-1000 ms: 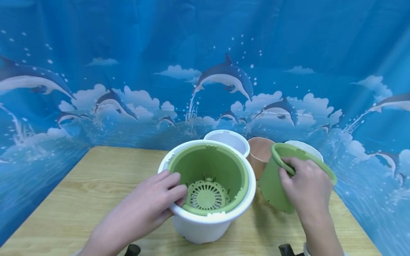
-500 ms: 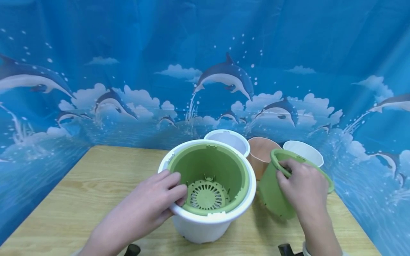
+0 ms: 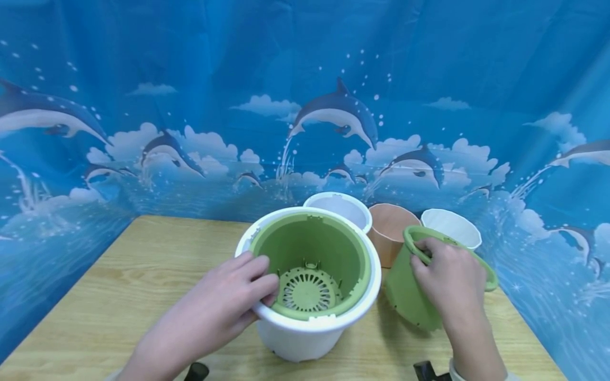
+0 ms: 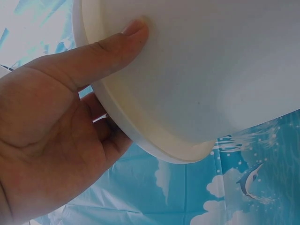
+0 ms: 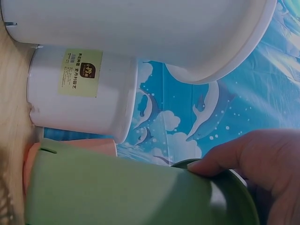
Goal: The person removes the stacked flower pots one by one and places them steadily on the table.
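A large white flowerpot stands near the middle of the table, with a green flowerpot nested inside it; slots show in the green one's bottom. My left hand grips the white rim at its near left. In the left wrist view the thumb lies on the white pot's outer wall and the fingers go over the rim. At the right, my right hand holds a second green flowerpot by its rim, tilted. The right wrist view shows the thumb on that pot's wall.
Behind stand a smaller white pot, a brown-orange pot and a white faceted pot. The smaller white pot bears a printed label. A blue dolphin curtain hangs behind the wooden table.
My right hand has moved slightly left and down with the green flowerpot, uncovering more of the white faceted pot behind. My left hand and the large white flowerpot stay in place.
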`<state>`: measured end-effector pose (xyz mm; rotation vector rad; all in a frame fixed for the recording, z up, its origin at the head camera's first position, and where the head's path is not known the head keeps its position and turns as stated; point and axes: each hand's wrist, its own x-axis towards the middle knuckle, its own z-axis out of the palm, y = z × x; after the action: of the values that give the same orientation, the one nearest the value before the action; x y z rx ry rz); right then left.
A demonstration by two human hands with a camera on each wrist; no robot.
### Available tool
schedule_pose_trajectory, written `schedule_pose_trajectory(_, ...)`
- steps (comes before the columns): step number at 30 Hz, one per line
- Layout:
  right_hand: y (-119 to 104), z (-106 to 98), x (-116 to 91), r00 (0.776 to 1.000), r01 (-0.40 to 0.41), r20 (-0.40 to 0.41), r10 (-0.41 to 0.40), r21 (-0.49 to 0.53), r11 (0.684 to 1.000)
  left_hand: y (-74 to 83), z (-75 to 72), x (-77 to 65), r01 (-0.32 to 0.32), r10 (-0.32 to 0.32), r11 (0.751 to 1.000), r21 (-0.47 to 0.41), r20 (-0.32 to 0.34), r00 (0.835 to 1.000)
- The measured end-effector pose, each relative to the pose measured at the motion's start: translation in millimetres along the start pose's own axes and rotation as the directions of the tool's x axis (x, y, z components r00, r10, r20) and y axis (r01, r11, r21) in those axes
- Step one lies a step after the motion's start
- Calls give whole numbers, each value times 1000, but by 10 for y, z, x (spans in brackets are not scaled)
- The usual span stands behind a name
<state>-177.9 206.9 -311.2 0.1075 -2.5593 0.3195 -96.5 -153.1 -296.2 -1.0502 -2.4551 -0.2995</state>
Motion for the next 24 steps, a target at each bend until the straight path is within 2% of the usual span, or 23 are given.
schedule_pose_trajectory(9, 22, -9, 18, 993, -36, 108, 38, -24, 999, -5, 4, -5, -25, 26, 1000, 3, -23, 999)
schedule_pose_trajectory(21, 32, -4, 35, 985, -26, 168, 31, -32, 999, -2, 2, -3, -13, 13, 1000, 3, -8, 1000)
schedule_pose_trajectory(24, 45, 5, 30, 985, -29, 170, 34, -30, 999, 1, 2, 1, 8, -8, 1000, -4, 13, 1000)
